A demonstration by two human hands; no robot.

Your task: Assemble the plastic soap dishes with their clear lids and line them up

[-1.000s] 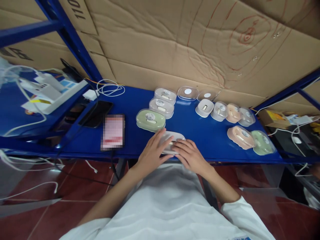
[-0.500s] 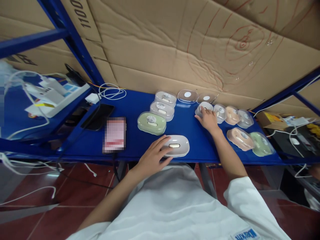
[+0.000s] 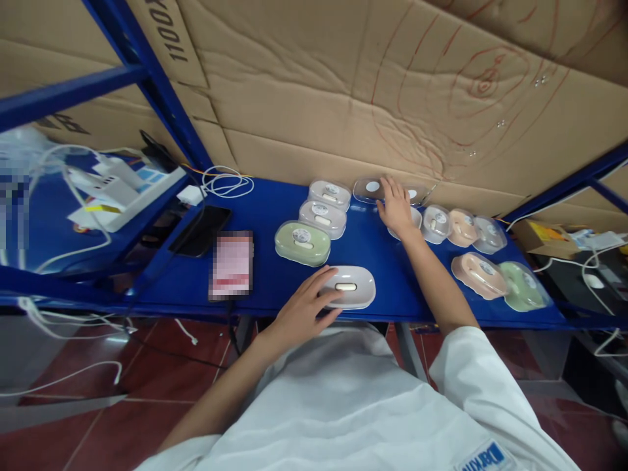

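Observation:
A white oval dish (image 3: pixel 364 282) with a slot in its middle lies near the table's front edge. My left hand (image 3: pixel 307 306) rests on its left end, fingers apart, one reaching across the inside. My right hand (image 3: pixel 396 208) stretches toward the back, fingers extended between two clear oval lids. One clear lid (image 3: pixel 366 186) shows to its left; the other lid (image 3: pixel 415 194) is partly covered by the fingers. I cannot tell whether the fingertips touch either lid. Under that wrist is a lidded white dish (image 3: pixel 416 219), partly hidden.
On the left stand a lidded green dish (image 3: pixel 300 245) and two lidded white ones. Several lidded dishes, including a peach one (image 3: pixel 478 275), sit at right. A blurred-screen device (image 3: pixel 231 265), black phone (image 3: pixel 201 230) and coiled white cable (image 3: pixel 230 183) lie left. Cardboard (image 3: pixel 294 85) walls the back.
My right hand has moved from the lidded white dish back and slightly left to the clear lids. My left hand stays on the white dish. The view has shifted slightly.

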